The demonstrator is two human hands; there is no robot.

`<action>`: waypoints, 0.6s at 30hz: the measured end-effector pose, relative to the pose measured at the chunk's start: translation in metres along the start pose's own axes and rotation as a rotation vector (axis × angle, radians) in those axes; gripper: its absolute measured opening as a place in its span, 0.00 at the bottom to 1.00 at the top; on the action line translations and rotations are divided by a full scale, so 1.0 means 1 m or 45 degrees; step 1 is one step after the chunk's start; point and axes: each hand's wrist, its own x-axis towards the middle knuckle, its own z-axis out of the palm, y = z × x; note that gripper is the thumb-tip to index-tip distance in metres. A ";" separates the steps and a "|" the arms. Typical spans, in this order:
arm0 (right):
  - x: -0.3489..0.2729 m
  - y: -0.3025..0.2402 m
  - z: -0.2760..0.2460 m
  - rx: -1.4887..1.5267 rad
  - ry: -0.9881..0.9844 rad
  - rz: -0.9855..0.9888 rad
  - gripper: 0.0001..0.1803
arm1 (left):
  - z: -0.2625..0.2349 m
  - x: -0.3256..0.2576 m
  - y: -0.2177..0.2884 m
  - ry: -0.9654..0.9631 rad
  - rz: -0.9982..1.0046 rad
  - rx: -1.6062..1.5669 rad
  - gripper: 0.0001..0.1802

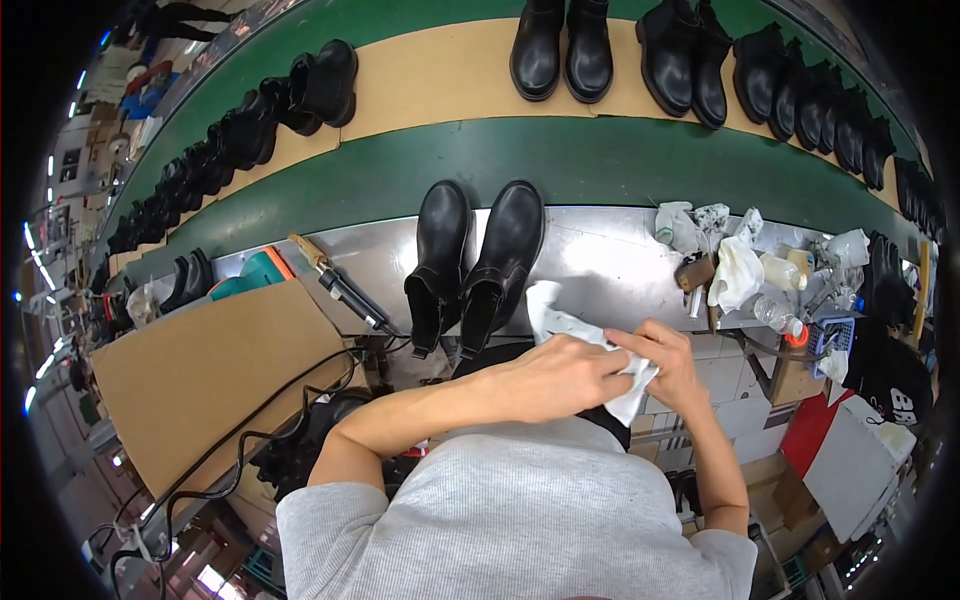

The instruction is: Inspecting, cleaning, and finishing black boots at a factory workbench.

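Observation:
In front of my body a white cloth (550, 312) is bunched between my two hands. My left hand (562, 380) is closed on it, fingers curled. Beside it, my right hand (662, 362) pinches the cloth near its right side, and its thumb and fingers almost meet the left hand's fingers. One end of the cloth sticks up toward the metal ledge and another hangs below the hands. Just left of the cloth, a pair of black ankle boots, the left boot (442, 225) and the right boot (512, 228), stands on the ledge with toes pointing away from me.
Beyond the metal ledge (610, 250) runs a green conveyor (400, 165) carrying rows of black boots (675, 60). At left are a black corded tool (350, 298) and a cardboard sheet (215, 380). Crumpled white cloths (738, 270), a plastic bottle (775, 314) and a purple basket (832, 342) sit at right.

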 end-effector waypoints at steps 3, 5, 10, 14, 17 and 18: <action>0.018 -0.010 0.015 0.074 0.334 -0.110 0.13 | 0.037 -0.026 -0.014 0.155 -0.238 -0.435 0.13; 0.015 0.010 0.038 0.921 0.371 -0.090 0.05 | 0.036 -0.036 -0.012 0.241 -0.475 -0.597 0.11; -0.011 0.030 0.040 2.498 0.798 0.555 0.09 | 0.009 -0.073 -0.042 0.901 -1.070 0.077 0.20; -0.069 0.088 0.005 1.948 1.412 0.573 0.14 | 0.028 -0.080 -0.049 0.559 -1.243 0.073 0.30; -0.147 0.129 -0.025 1.586 1.931 0.560 0.14 | 0.035 -0.058 -0.034 0.476 -1.046 0.042 0.25; -0.169 0.135 -0.031 1.669 1.926 0.310 0.14 | 0.040 -0.052 -0.032 0.495 -1.011 -0.019 0.21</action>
